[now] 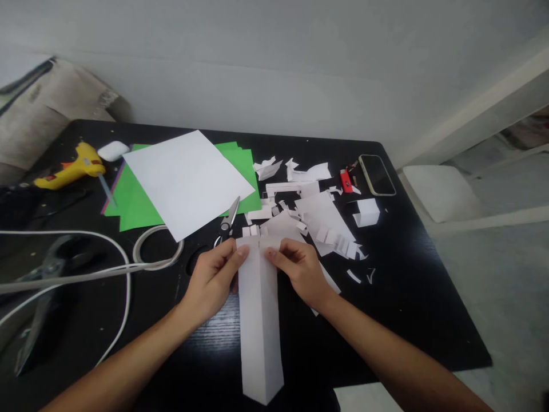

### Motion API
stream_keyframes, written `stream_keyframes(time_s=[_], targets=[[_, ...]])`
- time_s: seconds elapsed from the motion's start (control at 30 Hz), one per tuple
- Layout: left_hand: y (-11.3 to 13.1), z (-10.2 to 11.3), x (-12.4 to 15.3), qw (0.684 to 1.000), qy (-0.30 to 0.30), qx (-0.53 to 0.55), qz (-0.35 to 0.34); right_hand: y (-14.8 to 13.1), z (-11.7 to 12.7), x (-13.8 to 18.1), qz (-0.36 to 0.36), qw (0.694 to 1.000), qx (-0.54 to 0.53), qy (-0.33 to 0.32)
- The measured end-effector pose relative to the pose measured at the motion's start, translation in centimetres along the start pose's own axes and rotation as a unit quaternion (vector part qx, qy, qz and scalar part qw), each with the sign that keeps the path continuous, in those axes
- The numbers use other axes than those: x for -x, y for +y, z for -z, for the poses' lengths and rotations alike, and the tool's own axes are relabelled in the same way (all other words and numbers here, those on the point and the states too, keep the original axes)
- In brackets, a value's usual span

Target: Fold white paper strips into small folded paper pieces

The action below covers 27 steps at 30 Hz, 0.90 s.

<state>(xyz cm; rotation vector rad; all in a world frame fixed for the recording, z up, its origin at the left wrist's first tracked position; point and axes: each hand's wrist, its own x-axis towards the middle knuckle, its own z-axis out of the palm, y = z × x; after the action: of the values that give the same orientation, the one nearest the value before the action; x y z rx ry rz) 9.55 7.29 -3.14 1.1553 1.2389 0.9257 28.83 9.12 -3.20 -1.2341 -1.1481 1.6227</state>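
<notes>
A long strip of white paper (261,320), creased lengthwise down its middle, hangs toward me over the black table. My left hand (217,274) pinches its far left corner between thumb and fingers. On the far right corner, my right hand (300,269) has a like pinch, thumb on top. A short slit shows along the crease between the two thumbs. Just beyond the hands lie cut white paper scraps (330,220). Scissors (227,220) rest beside the left hand, their blades pointing away and their handles partly hidden.
A white sheet (189,183) lies over green sheets (137,206). At the left are a yellow glue gun (77,166), a white case (113,150), a white cable (126,269) and dark pliers-like tool (38,309). A red lighter (345,181) and phone (377,175) sit back right.
</notes>
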Motion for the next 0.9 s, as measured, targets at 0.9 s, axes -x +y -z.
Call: stream_keyframes(time_s=[0.9], targets=[[0.12, -0.01, -0.05, 0.996, 0.058, -0.061, -0.043, -0.06, -0.08, -0.13, -0.004, 1.0, -0.022, 0.004]])
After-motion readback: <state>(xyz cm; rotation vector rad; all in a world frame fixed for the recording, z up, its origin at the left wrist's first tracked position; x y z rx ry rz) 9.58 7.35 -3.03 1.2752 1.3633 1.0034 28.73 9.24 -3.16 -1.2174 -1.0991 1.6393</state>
